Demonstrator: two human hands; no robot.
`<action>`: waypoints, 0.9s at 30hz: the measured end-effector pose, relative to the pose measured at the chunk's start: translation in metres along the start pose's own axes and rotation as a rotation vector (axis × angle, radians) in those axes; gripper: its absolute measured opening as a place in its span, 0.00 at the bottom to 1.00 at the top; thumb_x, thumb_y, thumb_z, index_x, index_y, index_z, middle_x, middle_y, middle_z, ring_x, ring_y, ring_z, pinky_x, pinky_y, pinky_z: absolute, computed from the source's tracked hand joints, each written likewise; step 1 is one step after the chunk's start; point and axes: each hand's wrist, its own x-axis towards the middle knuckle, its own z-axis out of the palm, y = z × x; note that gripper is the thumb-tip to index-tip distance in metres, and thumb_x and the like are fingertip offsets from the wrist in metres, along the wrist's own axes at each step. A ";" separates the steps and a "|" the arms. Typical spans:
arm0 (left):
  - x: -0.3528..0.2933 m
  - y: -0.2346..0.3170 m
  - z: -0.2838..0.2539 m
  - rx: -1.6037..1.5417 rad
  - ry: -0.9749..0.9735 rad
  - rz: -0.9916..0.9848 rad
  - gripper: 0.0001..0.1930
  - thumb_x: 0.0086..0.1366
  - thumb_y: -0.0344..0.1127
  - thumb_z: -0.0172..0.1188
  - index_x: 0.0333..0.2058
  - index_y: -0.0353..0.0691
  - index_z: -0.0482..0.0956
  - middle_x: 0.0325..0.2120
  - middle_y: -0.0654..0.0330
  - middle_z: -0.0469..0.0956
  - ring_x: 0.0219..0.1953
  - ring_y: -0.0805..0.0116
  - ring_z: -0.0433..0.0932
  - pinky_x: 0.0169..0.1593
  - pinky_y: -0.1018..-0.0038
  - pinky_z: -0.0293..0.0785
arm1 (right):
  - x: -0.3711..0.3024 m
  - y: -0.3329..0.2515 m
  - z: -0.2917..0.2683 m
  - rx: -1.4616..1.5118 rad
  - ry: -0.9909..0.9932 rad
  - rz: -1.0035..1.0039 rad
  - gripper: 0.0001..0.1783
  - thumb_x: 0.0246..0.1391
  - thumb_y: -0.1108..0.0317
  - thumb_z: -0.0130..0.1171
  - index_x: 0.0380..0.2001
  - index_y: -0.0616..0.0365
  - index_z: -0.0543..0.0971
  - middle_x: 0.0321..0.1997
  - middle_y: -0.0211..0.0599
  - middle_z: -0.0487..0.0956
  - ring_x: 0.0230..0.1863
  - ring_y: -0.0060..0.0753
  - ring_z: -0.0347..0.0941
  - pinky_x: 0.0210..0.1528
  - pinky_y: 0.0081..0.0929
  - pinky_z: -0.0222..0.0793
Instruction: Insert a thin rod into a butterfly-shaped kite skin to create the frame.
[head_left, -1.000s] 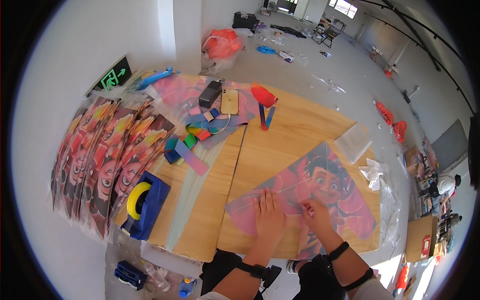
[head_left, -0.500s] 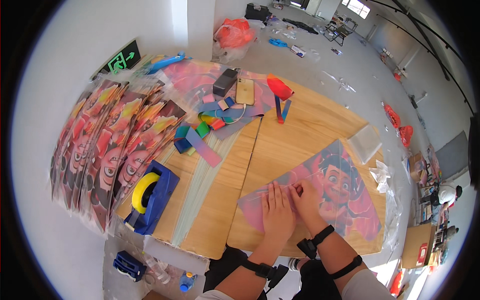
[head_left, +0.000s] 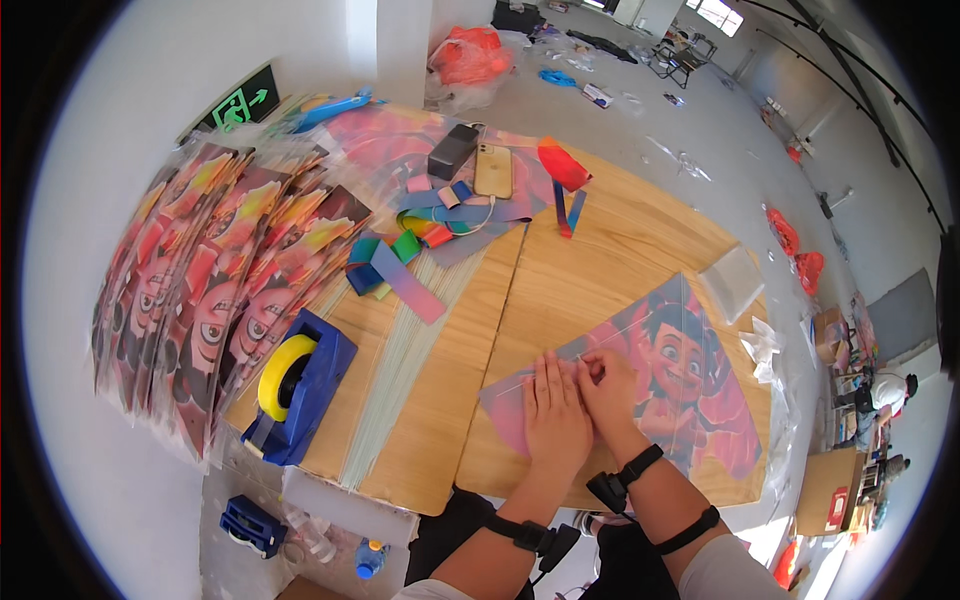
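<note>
A triangular printed kite sheet [head_left: 680, 345] with a cartoon figure lies on the wooden table, thin straight lines like rods running across it. My left hand [head_left: 558, 415] is laid flat on its left part, fingers stretched out. Right beside it, my right hand [head_left: 607, 385] has thumb and forefinger pinched together at the sheet's upper edge. Whatever is between those fingertips is too small to make out. Both wrists carry black straps.
Left of my hands lie a bundle of thin pale rods [head_left: 405, 375] and a blue tape dispenser [head_left: 310, 385] with yellow tape. Packaged printed sheets [head_left: 215, 290] pile up farther left. Colourful ribbons [head_left: 410, 280], a phone [head_left: 493, 172] and a clear plastic bag [head_left: 732, 282] sit around.
The whole view has shifted slightly. Both hands keep nearly the same place on the sheet, the left flat and the right pinched.
</note>
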 end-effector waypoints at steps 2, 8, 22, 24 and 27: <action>0.000 0.000 0.002 -0.023 0.003 -0.001 0.34 0.65 0.41 0.53 0.65 0.24 0.66 0.72 0.40 0.57 0.75 0.47 0.54 0.76 0.51 0.46 | 0.001 0.000 0.003 0.057 -0.025 0.034 0.06 0.51 0.66 0.69 0.30 0.47 0.80 0.24 0.24 0.75 0.33 0.33 0.74 0.44 0.37 0.62; -0.001 0.000 0.000 0.008 -0.036 0.014 0.33 0.66 0.41 0.52 0.65 0.23 0.66 0.72 0.40 0.56 0.75 0.46 0.52 0.76 0.51 0.44 | 0.002 0.001 0.007 0.030 -0.019 0.080 0.06 0.50 0.65 0.69 0.28 0.47 0.80 0.24 0.24 0.76 0.33 0.33 0.74 0.46 0.38 0.61; 0.000 0.000 -0.016 0.009 -0.133 0.010 0.40 0.65 0.44 0.56 0.69 0.23 0.57 0.75 0.43 0.49 0.77 0.49 0.47 0.77 0.55 0.40 | 0.043 0.046 0.003 0.019 0.072 0.298 0.07 0.54 0.61 0.68 0.29 0.50 0.82 0.22 0.25 0.77 0.30 0.34 0.74 0.50 0.41 0.59; 0.000 0.000 -0.015 0.012 -0.131 0.011 0.40 0.65 0.44 0.56 0.69 0.23 0.57 0.75 0.43 0.49 0.77 0.49 0.47 0.77 0.54 0.40 | 0.046 0.048 0.002 0.027 0.047 0.336 0.07 0.54 0.61 0.68 0.29 0.50 0.82 0.22 0.25 0.77 0.30 0.34 0.74 0.50 0.41 0.60; 0.000 -0.001 -0.013 -0.015 -0.101 0.016 0.40 0.64 0.42 0.56 0.69 0.22 0.57 0.74 0.40 0.51 0.77 0.46 0.48 0.77 0.52 0.41 | 0.046 0.048 0.003 0.033 0.036 0.359 0.08 0.54 0.61 0.68 0.29 0.50 0.82 0.22 0.25 0.77 0.29 0.33 0.74 0.50 0.41 0.60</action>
